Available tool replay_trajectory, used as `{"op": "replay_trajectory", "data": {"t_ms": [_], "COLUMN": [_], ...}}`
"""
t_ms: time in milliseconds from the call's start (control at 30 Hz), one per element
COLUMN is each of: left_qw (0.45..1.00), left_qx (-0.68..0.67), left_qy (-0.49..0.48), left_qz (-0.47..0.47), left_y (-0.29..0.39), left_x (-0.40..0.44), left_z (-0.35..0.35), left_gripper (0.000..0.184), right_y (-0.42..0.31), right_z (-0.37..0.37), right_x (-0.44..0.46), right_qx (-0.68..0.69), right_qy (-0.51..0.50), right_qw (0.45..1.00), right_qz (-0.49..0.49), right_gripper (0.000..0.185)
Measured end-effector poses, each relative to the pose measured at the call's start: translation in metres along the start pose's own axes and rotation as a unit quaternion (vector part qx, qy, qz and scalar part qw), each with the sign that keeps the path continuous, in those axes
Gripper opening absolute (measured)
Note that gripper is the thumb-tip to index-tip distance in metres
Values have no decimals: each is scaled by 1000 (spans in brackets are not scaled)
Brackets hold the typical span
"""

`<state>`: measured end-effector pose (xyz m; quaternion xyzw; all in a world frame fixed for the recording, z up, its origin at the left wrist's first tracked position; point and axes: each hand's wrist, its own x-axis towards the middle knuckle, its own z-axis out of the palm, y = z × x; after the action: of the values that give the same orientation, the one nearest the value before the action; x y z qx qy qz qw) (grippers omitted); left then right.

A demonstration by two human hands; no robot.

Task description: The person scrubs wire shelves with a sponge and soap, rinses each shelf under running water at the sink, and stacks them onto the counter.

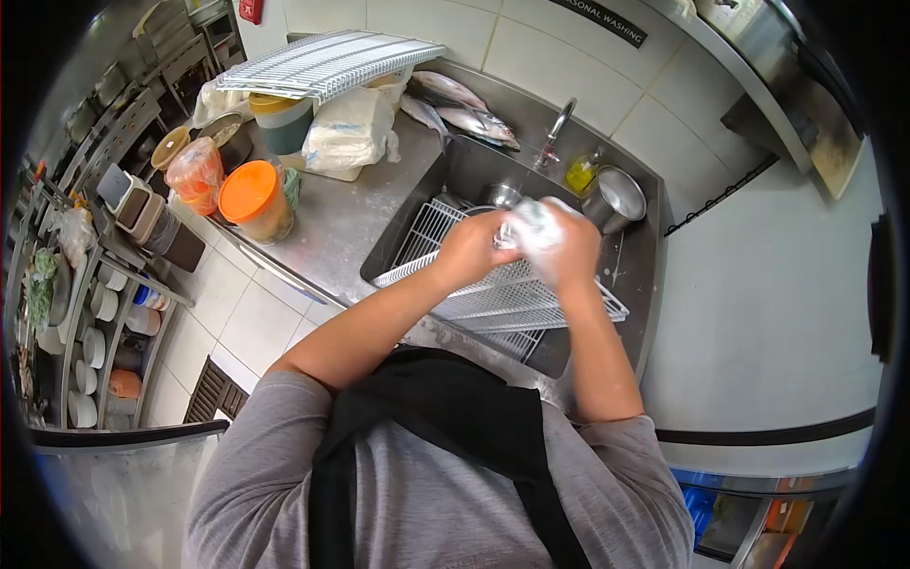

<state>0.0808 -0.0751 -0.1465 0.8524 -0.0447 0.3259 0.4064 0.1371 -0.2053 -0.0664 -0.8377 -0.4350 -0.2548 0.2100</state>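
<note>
My left hand [469,250] and my right hand [574,245] are close together above the sink [389,232], both closed on a white soapy wad [534,226]. It is smeared by motion, so I cannot tell whether it is a cloth or a sponge. White suds cover part of my right hand. Below my hands a white wire rack [493,299] leans tilted in the sink, and another wire rack [427,228] shows behind it. A small metal bowl [504,194] sits in the basin near the faucet [559,128].
Several whole fish [464,104] lie at the sink's back left. A yellow soap bottle [582,171] and a metal pot [614,199] stand right. On the left counter are an orange-lidded tub [256,201], a plastic-wrapped bundle [349,131] and stacked wire racks [327,64].
</note>
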Motion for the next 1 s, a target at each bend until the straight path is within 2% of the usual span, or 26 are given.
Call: {"op": "replay_trajectory", "data": {"t_ms": [67, 100, 133, 200, 267, 367, 400, 433, 500, 533, 600, 667, 700, 767, 800, 833, 867, 900, 933, 1000], "left_qw": [1000, 1000, 999, 999, 999, 996, 995, 994, 995, 994, 996, 995, 995, 992, 992, 953, 869, 881, 881, 805], "left_qx": [-9, -16, -24, -42, -20, -51, -75, -65, -35, -1, 32, 69, 71, -1, -1, -168, -329, -350, -349, -417], "left_qy": [12, 9, 3, -13, -38, -59, -59, -85, -93, -106, -71, -66, -61, 106, 110, 194, 271, 177, 180, 239], "left_qz": [-14, -25, -35, -27, 9, 34, 40, 19, 24, 28, 40, 24, 27, -67, -64, -161, -250, -265, -262, -347], "left_y": [4, 3, 3, -5, 1, 18, 20, 21, 1, -12, -38, -76, -91, -112, -115, -112, -111, -97, -104, -123], "left_x": [3, 3, 2, 3, 4, 22, 25, 25, 15, 8, -8, -29, -39, -59, -63, -63, -63, -61, -58, -48], "left_z": [-3, -3, -3, 6, 6, -11, -17, -27, -39, -46, -59, -74, -77, -76, -68, -59, -51, -52, -54, -54], "left_gripper": [39, 40, 41, 41, 39, 37, 36, 37, 37, 37, 36, 40, 40, 35, 35, 31, 28, 20, 20, 12], "right_y": [28, 18, 10, 0, 19, 26, 28, 23, 33, 43, 50, 56, 55, 52, 54, 57, 63, 85, 92, 106], "right_z": [4, -1, -1, 1, 5, -29, -40, -57, -81, -86, -109, -130, -139, -154, -159, -163, -168, -166, -163, -157], "right_x": [-13, -19, -24, -32, -32, -10, -2, 6, 18, 23, 31, 41, 47, 56, 55, 54, 53, 49, 45, 33], "right_qx": [-5, 89, 84, 55, 54, 163, 176, 161, 162, 236, 195, 178, 178, 220, 220, 207, 195, 163, 166, 286], "right_qy": [-36, -80, -82, 22, 16, 10, 64, 106, 139, 175, 193, 277, 280, 332, 334, 337, 340, 330, 332, 355], "right_qw": [997, 978, 978, 998, 997, 984, 980, 973, 967, 949, 954, 942, 942, 912, 912, 915, 918, 929, 929, 864], "right_qz": [-66, 173, 171, 34, 51, 68, 68, 124, 137, 113, 120, 60, 55, 98, 94, 81, 66, 22, 19, 212], "right_gripper": [37, 37, 37, 38, 39, 37, 32, 28, 27, 24, 21, 18, 18, 23, 23, 21, 20, 23, 23, 25]}}
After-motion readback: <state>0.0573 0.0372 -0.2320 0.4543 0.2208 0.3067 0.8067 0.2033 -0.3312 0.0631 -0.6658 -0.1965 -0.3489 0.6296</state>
